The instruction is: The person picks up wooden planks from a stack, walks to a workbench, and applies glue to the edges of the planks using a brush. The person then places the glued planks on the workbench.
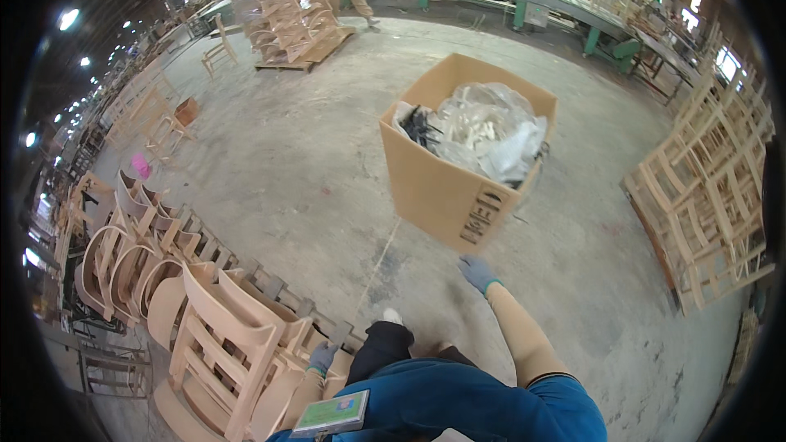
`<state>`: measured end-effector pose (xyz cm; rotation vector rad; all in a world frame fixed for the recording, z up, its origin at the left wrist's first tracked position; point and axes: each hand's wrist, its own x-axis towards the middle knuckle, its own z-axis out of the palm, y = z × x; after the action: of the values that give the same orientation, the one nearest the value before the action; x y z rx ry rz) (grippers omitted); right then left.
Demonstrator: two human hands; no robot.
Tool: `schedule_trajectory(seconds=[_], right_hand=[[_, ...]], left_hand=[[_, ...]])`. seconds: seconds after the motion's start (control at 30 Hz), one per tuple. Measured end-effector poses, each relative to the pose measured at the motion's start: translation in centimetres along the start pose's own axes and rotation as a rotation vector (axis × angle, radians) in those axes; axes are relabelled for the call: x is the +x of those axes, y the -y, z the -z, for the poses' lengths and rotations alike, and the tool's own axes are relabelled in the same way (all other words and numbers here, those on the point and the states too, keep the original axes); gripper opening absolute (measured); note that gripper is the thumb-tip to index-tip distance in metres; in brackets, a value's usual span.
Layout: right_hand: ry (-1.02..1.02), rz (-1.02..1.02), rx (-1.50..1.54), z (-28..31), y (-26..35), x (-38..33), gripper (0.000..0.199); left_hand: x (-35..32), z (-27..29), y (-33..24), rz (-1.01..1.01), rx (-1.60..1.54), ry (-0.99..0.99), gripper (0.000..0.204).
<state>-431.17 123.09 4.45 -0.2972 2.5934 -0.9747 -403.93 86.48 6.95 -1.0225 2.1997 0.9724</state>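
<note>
- My right hand [478, 273], gloved, reaches just below the cardboard box [446, 184] on the floor [311, 172]; I cannot tell its grip.
- My left hand [322, 356] rests on a wooden chair [221, 344], fingers half hidden.
- Open floor lies left of the box.

A large open cardboard box [458, 172] stands at one o'clock (plastic-wrapped wooden parts [483, 127] in it); stacked pale wooden chairs [213, 336] at eight o'clock.

Even daylight across the concrete floor [311, 164]; glare from ceiling lamps [69, 18] at upper left; black fisheye vignette, edges bent; soft shadows, slight blur.
</note>
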Motion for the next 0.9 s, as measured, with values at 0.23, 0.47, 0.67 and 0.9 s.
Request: schedule_trajectory(seconds=[0.23, 0.47, 0.67, 0.9], right_hand=[[-0.234, 0.373, 0.095, 2.5, 18.2, 19.9, 0.039], [-0.542, 0.202, -0.008, 5.2, 24.8, 37.5, 0.044], [-0.621, -0.107, -0.049, 6.2, 27.4, 49.3, 0.051], [-0.712, -0.110, -0.395, 7.5, 27.5, 65.5, 0.067]], left_hand=[[12.2, 7.6, -1.5, -0.160, 0.331, 0.125, 0.067], [26.5, 22.2, -7.9, -0.430, 0.487, 0.283, 0.067], [37.1, 32.2, -16.6, 0.023, -0.052, -0.075, 0.053], [49.2, 37.3, -24.4, -0.401, 0.470, 0.142, 0.034]])
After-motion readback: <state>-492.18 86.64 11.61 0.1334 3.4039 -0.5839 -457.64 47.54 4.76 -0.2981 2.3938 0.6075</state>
